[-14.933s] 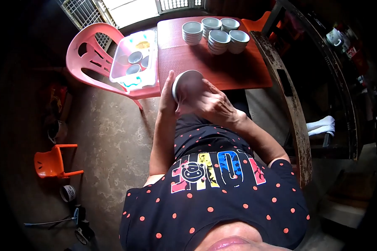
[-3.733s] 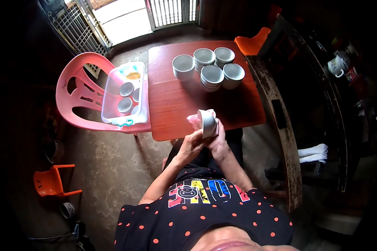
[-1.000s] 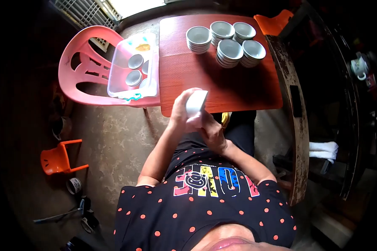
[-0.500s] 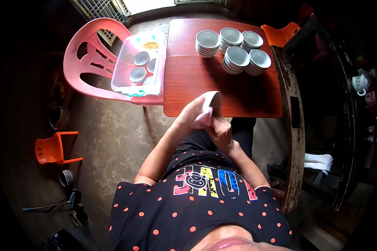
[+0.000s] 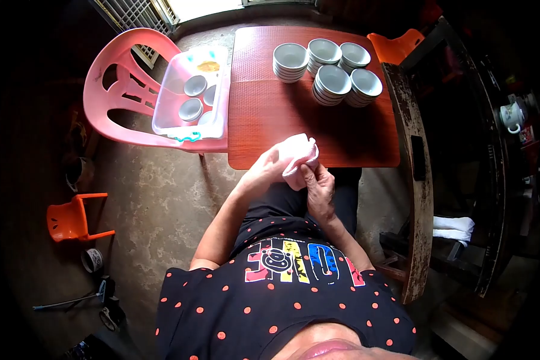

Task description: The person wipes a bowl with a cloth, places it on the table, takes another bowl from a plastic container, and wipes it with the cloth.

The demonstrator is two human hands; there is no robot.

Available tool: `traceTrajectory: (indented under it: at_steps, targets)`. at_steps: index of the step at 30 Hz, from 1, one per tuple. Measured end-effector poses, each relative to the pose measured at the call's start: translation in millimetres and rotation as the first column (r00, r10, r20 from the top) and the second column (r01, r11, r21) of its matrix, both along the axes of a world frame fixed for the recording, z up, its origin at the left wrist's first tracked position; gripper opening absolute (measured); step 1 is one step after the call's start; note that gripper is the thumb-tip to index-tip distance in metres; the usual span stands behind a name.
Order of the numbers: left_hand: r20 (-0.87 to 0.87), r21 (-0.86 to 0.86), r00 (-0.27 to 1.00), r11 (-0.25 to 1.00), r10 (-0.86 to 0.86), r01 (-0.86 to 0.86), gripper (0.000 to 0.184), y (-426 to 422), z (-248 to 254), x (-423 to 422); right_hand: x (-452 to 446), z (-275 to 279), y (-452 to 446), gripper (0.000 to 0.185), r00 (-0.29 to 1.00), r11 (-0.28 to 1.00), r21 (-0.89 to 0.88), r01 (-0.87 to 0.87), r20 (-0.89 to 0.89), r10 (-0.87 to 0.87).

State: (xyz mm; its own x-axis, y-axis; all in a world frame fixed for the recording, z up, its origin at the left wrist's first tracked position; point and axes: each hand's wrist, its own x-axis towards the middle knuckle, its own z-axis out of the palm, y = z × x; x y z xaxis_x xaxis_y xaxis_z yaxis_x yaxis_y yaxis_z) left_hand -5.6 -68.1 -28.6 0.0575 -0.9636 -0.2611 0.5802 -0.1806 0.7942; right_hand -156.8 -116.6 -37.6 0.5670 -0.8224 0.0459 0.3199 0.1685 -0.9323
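Observation:
Near the table's front edge, a pink cloth point(image 5: 301, 161) is bunched between my two hands and hides most of the bowl. My left hand point(image 5: 264, 169) is closed round the bowl and cloth from the left side. On the right, my right hand point(image 5: 320, 189) pinches the cloth with thumb and fingers. Several stacks of white bowls point(image 5: 332, 83) stand upright on the red table point(image 5: 264, 120), beyond my hands. A clear plastic bin point(image 5: 162, 114) to the left holds several more bowls point(image 5: 191, 109).
The bin rests on a pink chair point(image 5: 96, 90) against the table's left side. A worn wooden bench point(image 5: 423, 228) runs along the right. An orange chair point(image 5: 396, 47) stands at the back right, and a small orange chair point(image 5: 68, 219) on the floor at left.
The bowl, visible in my hands half a second ago, is now mostly covered by the pink cloth. My right hand has gone from under the bowl to pinching the cloth.

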Motion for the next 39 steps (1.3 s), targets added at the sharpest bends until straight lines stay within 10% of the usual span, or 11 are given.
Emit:
traceTrajectory:
  at_steps: [2,4,8,16,20,24,26,29,34,36,39]
  targets:
    - [0.286,-0.290,0.957,0.957,0.057,0.030,0.068,0.8,3.5,-8.7,-3.5,-3.4,-9.4,0.027,0.995,0.974,0.225,-0.026,0.097,0.005]
    - [0.894,-0.340,0.397,0.890,0.206,0.303,0.072,2.3,17.3,-4.4,-13.5,-9.8,-28.7,0.028,0.988,0.902,0.406,-0.147,0.109,0.112]
    - [0.208,-0.224,0.936,0.945,0.283,-0.236,0.068,0.4,10.0,-1.9,-10.4,-3.2,-37.7,0.039,0.986,0.865,0.485,-0.131,0.155,0.062]
    - [-0.463,-0.072,0.884,0.992,0.061,-0.106,0.049,11.7,-11.8,-16.9,-14.6,-26.4,-68.6,0.038,0.970,0.727,0.686,0.020,0.163,-0.181]
    - [-0.328,-0.110,0.942,0.988,0.070,-0.112,0.048,13.2,-6.9,-16.3,-33.4,15.1,-60.7,0.037,0.999,0.980,-0.198,0.011,0.050,-0.002]
    - [0.075,-0.197,0.993,0.977,0.096,-0.080,0.044,20.0,-22.8,-23.1,-9.1,48.7,-25.7,0.039,0.830,0.223,-0.880,-0.419,-0.471,-0.299]
    - [0.460,-0.213,0.887,0.975,0.038,0.069,0.041,19.0,-31.6,-27.2,-6.2,21.3,-43.9,0.034,0.834,0.365,-0.871,-0.328,-0.449,-0.320]
    - [0.216,-0.092,0.957,0.972,-0.192,0.216,0.030,21.2,-5.5,-29.5,-11.9,-11.7,-77.0,0.029,0.880,0.890,0.026,-0.456,-0.133,0.455]
    - [0.491,-0.246,0.871,0.957,-0.011,0.151,0.030,12.6,-14.0,-39.2,-9.2,-64.7,-54.8,0.049,0.700,0.555,0.506,-0.660,0.684,0.208]
    - [0.578,-0.228,0.814,0.969,0.058,0.093,0.028,5.1,-8.5,-38.3,-5.9,-69.4,-30.9,0.049,0.968,0.968,-0.006,-0.250,0.005,0.250]
    - [0.776,-0.277,0.607,0.957,0.170,0.086,0.030,-24.8,-22.5,-19.8,-6.4,-50.7,-28.1,0.040,0.951,0.882,-0.471,-0.012,-0.278,-0.136]
